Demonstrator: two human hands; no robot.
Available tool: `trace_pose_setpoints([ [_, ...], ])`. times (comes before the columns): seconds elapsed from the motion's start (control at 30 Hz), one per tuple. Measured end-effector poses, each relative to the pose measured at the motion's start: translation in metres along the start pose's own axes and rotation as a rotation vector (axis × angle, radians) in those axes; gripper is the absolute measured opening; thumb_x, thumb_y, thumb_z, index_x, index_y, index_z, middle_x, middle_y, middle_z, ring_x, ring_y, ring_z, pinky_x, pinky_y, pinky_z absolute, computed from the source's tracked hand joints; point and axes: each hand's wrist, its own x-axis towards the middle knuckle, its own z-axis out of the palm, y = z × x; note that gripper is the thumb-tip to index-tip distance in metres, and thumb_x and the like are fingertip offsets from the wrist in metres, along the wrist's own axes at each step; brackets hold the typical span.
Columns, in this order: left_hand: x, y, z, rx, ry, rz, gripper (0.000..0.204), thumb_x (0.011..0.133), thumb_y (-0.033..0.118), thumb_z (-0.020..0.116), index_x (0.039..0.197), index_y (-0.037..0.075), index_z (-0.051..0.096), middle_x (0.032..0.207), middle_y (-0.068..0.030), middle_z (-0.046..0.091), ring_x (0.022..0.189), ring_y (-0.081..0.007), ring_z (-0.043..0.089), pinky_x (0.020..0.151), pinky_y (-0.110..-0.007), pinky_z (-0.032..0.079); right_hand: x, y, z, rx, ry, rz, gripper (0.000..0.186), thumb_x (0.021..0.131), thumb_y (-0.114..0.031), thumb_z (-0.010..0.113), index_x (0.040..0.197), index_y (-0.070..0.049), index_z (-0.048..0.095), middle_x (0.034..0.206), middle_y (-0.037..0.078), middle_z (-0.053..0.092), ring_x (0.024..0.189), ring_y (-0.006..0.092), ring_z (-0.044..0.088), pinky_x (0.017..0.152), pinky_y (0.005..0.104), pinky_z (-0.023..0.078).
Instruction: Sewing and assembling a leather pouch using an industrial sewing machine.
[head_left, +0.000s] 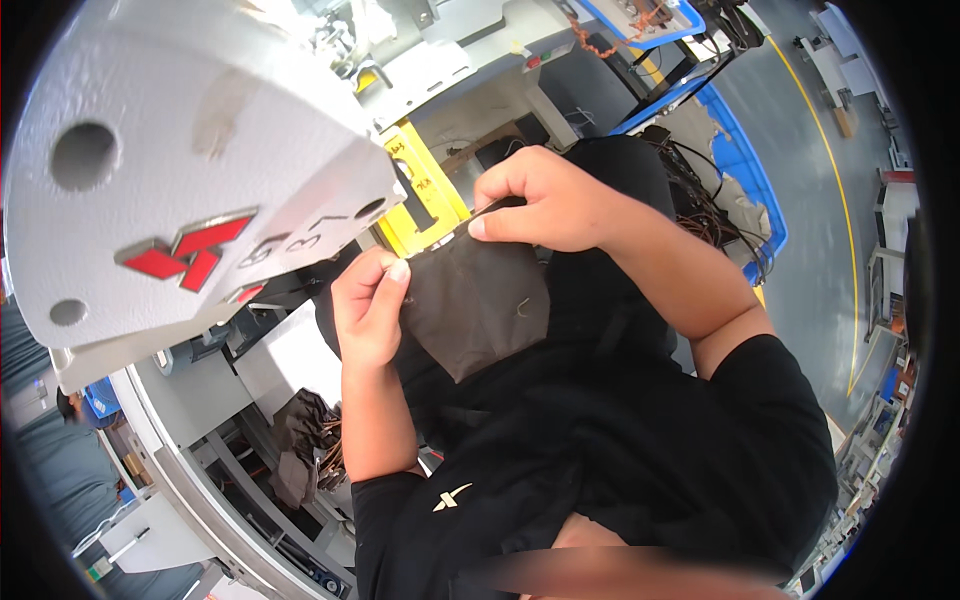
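A dark brown piece of fabric hangs between my hands over my lap, its lower end coming to a point. My left hand pinches its upper left corner between thumb and fingers. At the upper right corner, my right hand grips the edge with thumb and bent forefinger. A short light thread lies on the cloth. Just beyond the fabric's top edge is a yellow plate with a dark slot, part of the machine in front of me.
A large light-grey sewing machine head fills the upper left, close to my left hand. To the right stands a blue bin holding cloth and dark cords. Dark fabric pieces hang at lower left. A blue tray sits at the top.
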Motion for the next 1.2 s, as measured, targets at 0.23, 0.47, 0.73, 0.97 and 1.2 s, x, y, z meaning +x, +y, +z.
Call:
trace_pose_setpoints([
  [0.23, 0.014, -0.004, -0.01, -0.016, -0.037, 0.073, 0.021, 0.097, 0.01, 0.062, 0.079, -0.001, 0.064, 0.077, -0.0009, 0.057, 0.07, -0.0094, 0.047, 0.065, -0.026, 0.036, 0.011, -0.006, -0.006, 0.101, -0.094, 0.09, 0.019, 0.088, -0.015, 0.07, 0.081, 0.002, 0.068, 0.062, 0.004, 0.058, 0.061, 0.0067, 0.053, 0.058, 0.0295, 0.043],
  [0.47, 0.033, -0.025, -0.001, -0.303, 0.434, -0.037, 0.015, 0.095, 0.003, 0.063, 0.106, -0.005, 0.069, 0.102, -0.0078, 0.071, 0.095, -0.0153, 0.065, 0.091, -0.029, 0.049, 0.039, 0.003, -0.008, 0.143, 0.027, 0.026, 0.02, 0.09, -0.016, 0.067, 0.081, 0.002, 0.068, 0.066, -0.001, 0.058, 0.066, 0.0061, 0.051, 0.062, 0.0279, 0.042],
  [0.73, 0.039, -0.037, -0.015, -0.141, 0.414, -0.023, 0.043, 0.088, -0.005, 0.063, 0.131, -0.007, 0.056, 0.123, -0.0166, 0.066, 0.11, -0.0247, 0.065, 0.1, -0.037, 0.05, 0.052, 0.006, -0.012, 0.131, 0.04, 0.001, 0.02, 0.089, -0.015, 0.066, 0.079, 0.002, 0.066, 0.065, -0.001, 0.056, 0.066, 0.006, 0.048, 0.062, 0.0281, 0.04],
  [0.97, 0.038, -0.041, -0.013, -0.244, 0.444, -0.041, 0.047, 0.085, -0.006, 0.062, 0.131, -0.009, 0.054, 0.124, -0.0182, 0.065, 0.112, -0.0279, 0.065, 0.102, -0.039, 0.05, 0.056, 0.013, -0.01, 0.177, 0.016, -0.018, 0.018, 0.09, -0.013, 0.066, 0.08, 0.001, 0.067, 0.068, -0.004, 0.058, 0.067, 0.0045, 0.049, 0.062, 0.0261, 0.04],
  [1.2, 0.039, -0.06, -0.017, -0.339, 0.452, -0.032, 0.046, 0.087, -0.004, 0.062, 0.132, -0.011, 0.053, 0.125, -0.0216, 0.064, 0.11, -0.0314, 0.068, 0.097, -0.041, 0.055, 0.059, 0.021, -0.009, 0.316, -0.005, 0.045, 0.013, 0.091, -0.012, 0.067, 0.084, 0.0, 0.068, 0.074, -0.004, 0.062, 0.071, 0.0034, 0.051, 0.066, 0.024, 0.042],
])
